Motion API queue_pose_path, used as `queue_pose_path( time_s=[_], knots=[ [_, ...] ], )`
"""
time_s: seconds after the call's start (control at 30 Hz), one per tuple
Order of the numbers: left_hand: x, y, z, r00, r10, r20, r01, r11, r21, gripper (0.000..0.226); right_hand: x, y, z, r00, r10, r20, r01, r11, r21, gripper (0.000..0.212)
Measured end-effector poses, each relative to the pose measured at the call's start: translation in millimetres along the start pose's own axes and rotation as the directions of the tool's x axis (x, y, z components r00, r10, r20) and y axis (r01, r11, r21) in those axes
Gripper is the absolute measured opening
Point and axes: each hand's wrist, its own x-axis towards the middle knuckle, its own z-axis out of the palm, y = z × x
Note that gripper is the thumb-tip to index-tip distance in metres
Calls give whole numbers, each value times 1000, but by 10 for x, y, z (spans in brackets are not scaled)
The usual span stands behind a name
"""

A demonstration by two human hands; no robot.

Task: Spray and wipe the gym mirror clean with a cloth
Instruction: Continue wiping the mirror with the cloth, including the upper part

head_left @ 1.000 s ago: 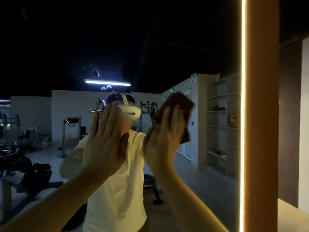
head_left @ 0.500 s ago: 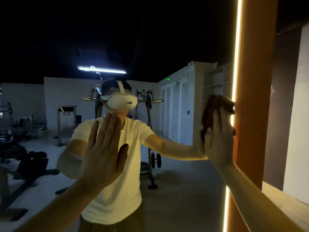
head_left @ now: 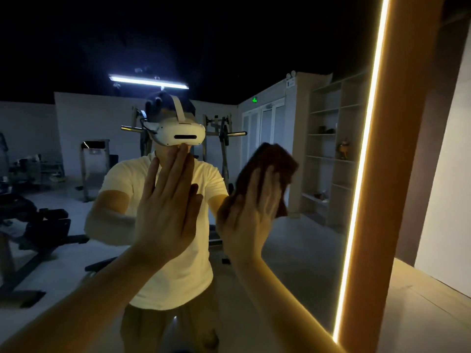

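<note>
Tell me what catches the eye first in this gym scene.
A glowing light strip edges the mirror on the right, brightest thing in the dark gym. In the middle, two hands are raised to the glass: the left hand flat and bare, the right hand pressing a dark cloth.

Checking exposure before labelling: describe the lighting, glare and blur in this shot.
Head view: dim overall, the mirror black up top. Head view: the LED strip at the mirror edge blows out and tints the right forearm amber. Head view: the brown cloth under the right hand looks soft-edged; the left hand is sharper.
</note>
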Motion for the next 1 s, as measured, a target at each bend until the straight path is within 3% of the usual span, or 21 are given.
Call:
queue_pose_path(
  time_s=[0.07, 0.13, 0.2, 0.23, 0.33, 0.47, 0.53, 0.63, 0.7, 0.87, 0.93, 1.0],
  knots=[
    [-34, 2, -28, 1000, -15, -14, 14, 999, -41, 59, -195, -54, -25, 945, -290, 154, 289, 957, 25, 67],
    [-120, -17, -78, 999, -42, -10, 42, 999, -25, 60, -196, 140, -125, 765, -577, 286, 600, 800, 8, 59],
    [-252, -55, -128, 999, -54, 5, 54, 998, 34, 63, -16, 541, -273, 600, -706, 376, 781, 619, -84, 54],
    [-330, -78, -141, 999, -49, 15, 47, 996, 82, 64, 91, 791, -356, 590, -706, 391, 795, 592, -131, 53],
    [-527, -140, -111, 997, -38, 70, 21, 974, 227, 74, 297, 1470, -675, 778, -555, 294, 624, 739, -255, 54],
    [-579, -154, -54, 995, -43, 95, 10, 949, 316, 80, 157, 1939, -788, 985, -169, 27, 171, 958, -230, 54],
    [-576, -155, -50, 994, -46, 99, 13, 951, 309, 81, 36, 1870, -690, 988, 116, -99, -133, 973, -190, 57],
    [-581, -151, -47, 991, -65, 116, 25, 948, 316, 81, -114, 1357, -406, 874, 428, -231, -449, 893, -43, 56],
    [-586, -157, -41, 990, -63, 123, 19, 945, 325, 80, -226, 956, -251, 883, 416, -215, -426, 905, 0, 56],
    [-588, -152, -36, 994, -40, 97, 8, 951, 308, 79, -549, 184, -63, 977, 212, -19, -211, 977, 39, 60],
    [-583, -143, -41, 994, -42, 96, 12, 955, 295, 79, -723, -34, -51, 993, -37, 115, 32, 998, 46, 58],
    [-581, -143, -58, 994, -47, 99, 17, 959, 284, 79, -856, -2, -59, 889, -368, 273, 370, 928, 47, 60]
  ],
)
